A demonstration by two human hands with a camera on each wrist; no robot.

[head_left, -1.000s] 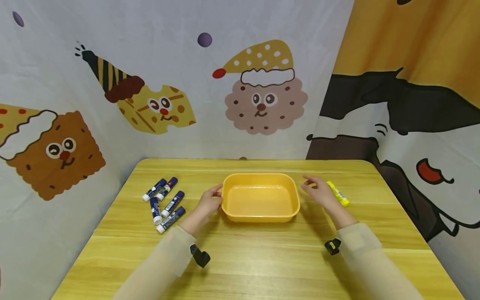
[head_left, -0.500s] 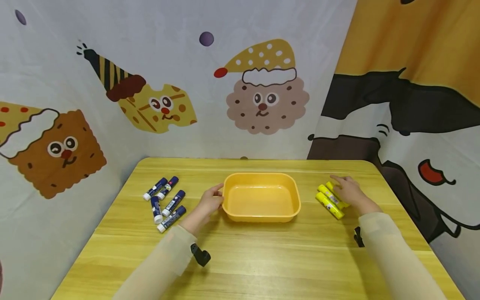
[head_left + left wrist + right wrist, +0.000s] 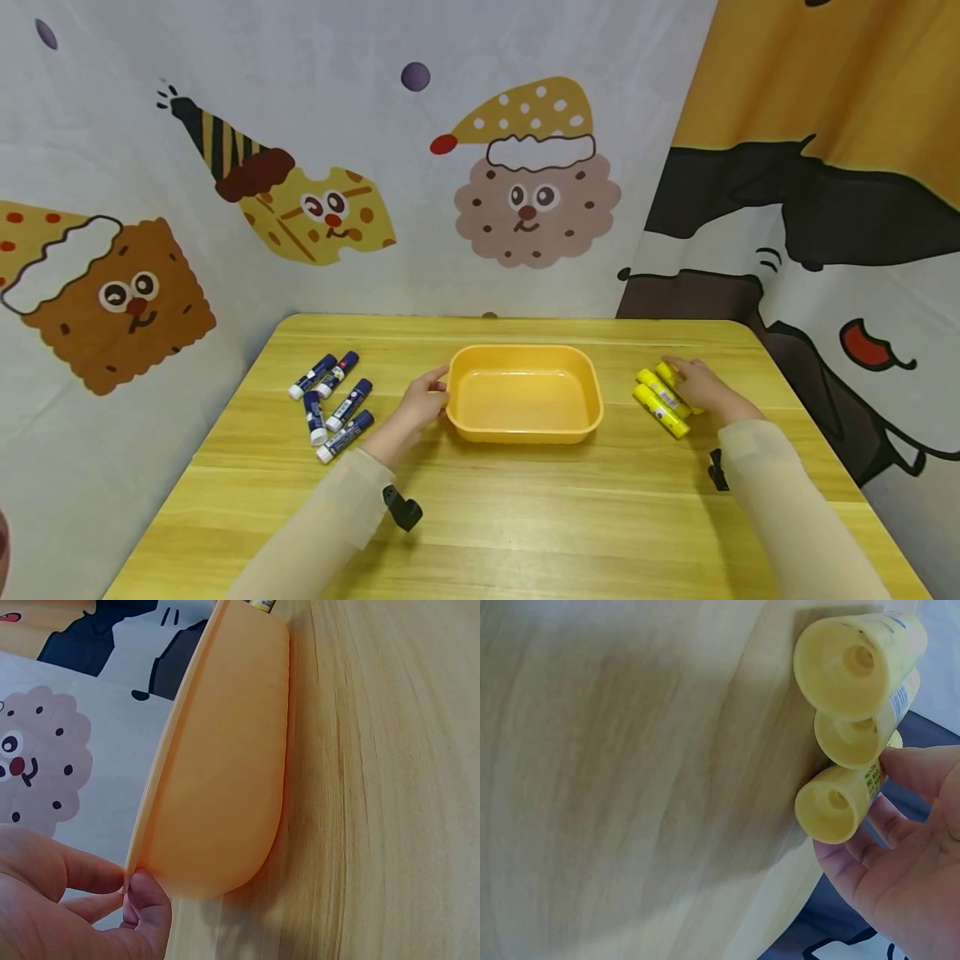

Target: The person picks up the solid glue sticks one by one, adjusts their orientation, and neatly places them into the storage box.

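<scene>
left hand [image 3: 420, 402] pinches tray [image 3: 523, 400] rim | right hand [image 3: 708, 392] grips far yellow tube [image 3: 826, 804] | table strip [image 3: 618, 396] between

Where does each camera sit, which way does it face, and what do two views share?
Head: on the head, facing forward and down over the table, orange tray and printed backdrop; both sleeves, left hand and right hand show.
Left wrist: on that wrist, looking along the tray's outer wall; the left hand shows, pinching the rim.
Right wrist: on that wrist, looking at the ends of yellow tubes; the right hand shows, gripping one tube.
Shared: head and left wrist show tray and cookie print.
</scene>
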